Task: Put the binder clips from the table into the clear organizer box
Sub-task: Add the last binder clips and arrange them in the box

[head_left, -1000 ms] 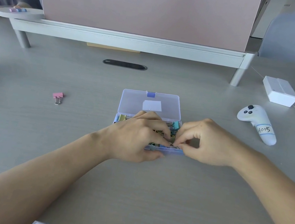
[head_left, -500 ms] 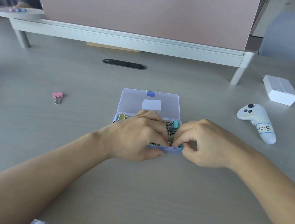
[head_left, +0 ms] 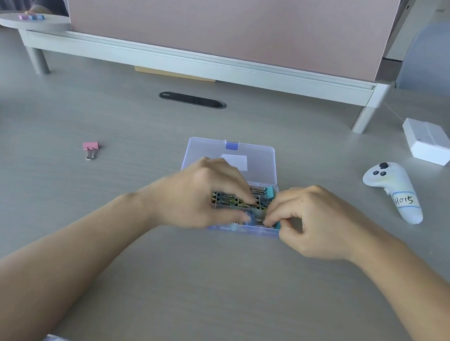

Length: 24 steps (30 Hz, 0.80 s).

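a: the left grip [head_left: 200, 195] has slid back off the front of the clear organizer box [head_left: 206, 150], baring the packed binder clips [head_left: 231, 200]. its hold is too blurred to tell.
b: the right grip [head_left: 312, 220], just beside it, pinches a near-row clip [head_left: 261, 224]. seat that flat. a pink clip [head_left: 90, 147] waits on the bench [head_left: 202, 282], well left of the left grip.

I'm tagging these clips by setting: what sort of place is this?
Probably a shared office: a long grey desk split by a pink divider panel, a cable slot in the desktop, and an office chair behind.
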Tool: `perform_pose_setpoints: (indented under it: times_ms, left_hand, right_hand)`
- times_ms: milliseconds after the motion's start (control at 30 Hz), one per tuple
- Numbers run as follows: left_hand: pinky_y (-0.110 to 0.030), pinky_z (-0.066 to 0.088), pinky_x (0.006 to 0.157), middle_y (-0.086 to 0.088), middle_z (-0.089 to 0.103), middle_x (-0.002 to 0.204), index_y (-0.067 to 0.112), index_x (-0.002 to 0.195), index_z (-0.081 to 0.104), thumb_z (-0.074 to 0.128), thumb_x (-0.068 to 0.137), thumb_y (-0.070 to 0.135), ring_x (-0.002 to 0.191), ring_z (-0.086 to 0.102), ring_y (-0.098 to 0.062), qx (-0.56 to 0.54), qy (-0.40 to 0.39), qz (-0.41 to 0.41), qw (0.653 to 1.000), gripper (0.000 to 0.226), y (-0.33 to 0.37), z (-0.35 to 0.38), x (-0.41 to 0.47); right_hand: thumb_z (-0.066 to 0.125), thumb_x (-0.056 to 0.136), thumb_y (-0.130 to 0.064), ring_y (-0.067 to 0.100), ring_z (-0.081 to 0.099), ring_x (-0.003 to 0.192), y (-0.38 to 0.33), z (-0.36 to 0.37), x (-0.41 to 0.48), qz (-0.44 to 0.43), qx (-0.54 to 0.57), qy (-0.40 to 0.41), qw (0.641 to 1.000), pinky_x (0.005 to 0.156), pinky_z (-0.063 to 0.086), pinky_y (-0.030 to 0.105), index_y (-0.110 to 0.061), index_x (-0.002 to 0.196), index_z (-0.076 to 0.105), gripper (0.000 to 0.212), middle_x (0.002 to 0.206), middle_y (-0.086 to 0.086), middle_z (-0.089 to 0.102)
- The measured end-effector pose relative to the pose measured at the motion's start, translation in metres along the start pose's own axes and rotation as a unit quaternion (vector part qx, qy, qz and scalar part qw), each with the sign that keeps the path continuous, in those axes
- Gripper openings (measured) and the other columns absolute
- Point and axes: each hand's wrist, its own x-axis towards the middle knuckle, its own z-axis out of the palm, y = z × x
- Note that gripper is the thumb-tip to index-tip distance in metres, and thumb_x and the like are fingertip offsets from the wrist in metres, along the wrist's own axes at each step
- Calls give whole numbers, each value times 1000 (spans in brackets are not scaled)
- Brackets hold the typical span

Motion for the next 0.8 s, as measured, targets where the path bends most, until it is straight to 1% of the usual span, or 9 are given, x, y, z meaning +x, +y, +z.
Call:
perform_pose_setpoints:
  times_ms: [67,133,233,300,367,467,567,633,800]
  left_hand:
    - [-20,46,86,4,72,96,13,97,76,72,82,31,91,64,-8,7,29,-51,998,24,-11,-17,-2]
    - [-17,43,88,4,71,98,15,100,75,69,84,27,92,63,-9,62,53,-111,990,21,-31,-37,-11]
    - [-23,39,92,-2,69,106,17,107,72,61,83,20,98,63,-21,158,63,-210,963,26,-65,-63,-30]
    - [-31,39,97,-5,65,114,21,113,69,61,84,14,107,58,-27,198,60,-297,932,31,-86,-78,-44]
    - [-41,40,101,-5,60,123,26,124,61,60,83,16,118,50,-30,225,21,-399,889,42,-101,-89,-56]
    - [-42,40,102,-6,54,128,23,136,49,57,83,17,125,41,-33,210,-8,-502,839,54,-114,-93,-67]
    - [-42,37,105,-10,54,128,21,138,46,56,83,23,129,37,-34,208,-29,-555,805,57,-125,-91,-75]
    - [-38,38,105,-11,54,130,20,137,49,57,84,23,129,40,-33,211,-41,-571,792,53,-127,-88,-78]
    - [-33,49,86,-13,58,123,18,120,64,46,86,6,100,59,-31,209,18,-548,810,40,-124,-84,-76]
  right_hand:
    - [47,72,-15,2,63,81,0,0,0,-4,2,12,1000,72,51,27,-27,86,77,35,93,-20,69]
    - [46,73,-16,1,63,79,0,0,0,-6,6,30,999,71,51,25,-27,85,77,35,93,-21,69]
    - [47,73,-16,1,60,72,1,2,0,-9,15,55,998,66,47,21,-26,85,77,33,91,-22,68]
    - [48,74,-15,1,58,70,1,4,1,-15,16,66,998,64,44,19,-25,86,77,32,91,-22,68]
    - [48,75,-15,2,57,68,2,6,2,-16,18,71,997,63,43,19,-25,87,76,32,90,-22,67]
    - [48,76,-14,3,57,68,5,8,3,-17,27,73,997,62,44,21,-25,88,76,32,90,-21,66]
    - [47,76,-14,5,59,68,6,9,4,-18,35,75,996,63,48,26,-25,88,76,33,89,-21,66]
    - [47,77,-14,5,60,69,7,9,4,-20,39,77,996,63,49,27,-25,89,76,33,89,-20,66]
    - [47,78,-13,8,62,70,8,10,4,-25,47,86,995,65,51,31,-24,89,76,32,89,-19,67]
